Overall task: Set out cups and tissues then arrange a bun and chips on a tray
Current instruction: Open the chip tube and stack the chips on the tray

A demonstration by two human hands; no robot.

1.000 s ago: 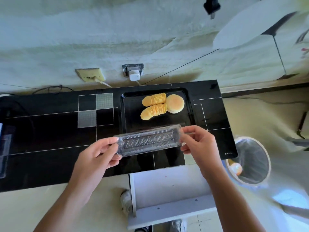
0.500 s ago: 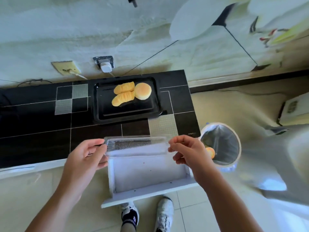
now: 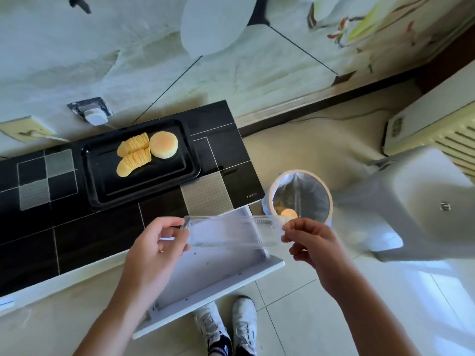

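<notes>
Tray (image 3: 102, 186), black, on counter: 1 bun (image 3: 163, 145) + 2 chip rows (image 3: 133, 156) touching it; arranged, looks done. Clear empty chip pack (image 3: 231, 231): pinched at ends by L hand (image 3: 156, 242) & R hand (image 3: 308, 240), held over open drawer (image 3: 218, 273), near bin (image 3: 303, 194). Prob. left: bin the pack. Cups, tissues: not in view.

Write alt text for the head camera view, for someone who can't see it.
Two hands, left hand and right hand, hold an empty clear plastic tray by its ends above an open white drawer, beside a lined bin. Behind, a bun and chips lie on a black tray.
</notes>
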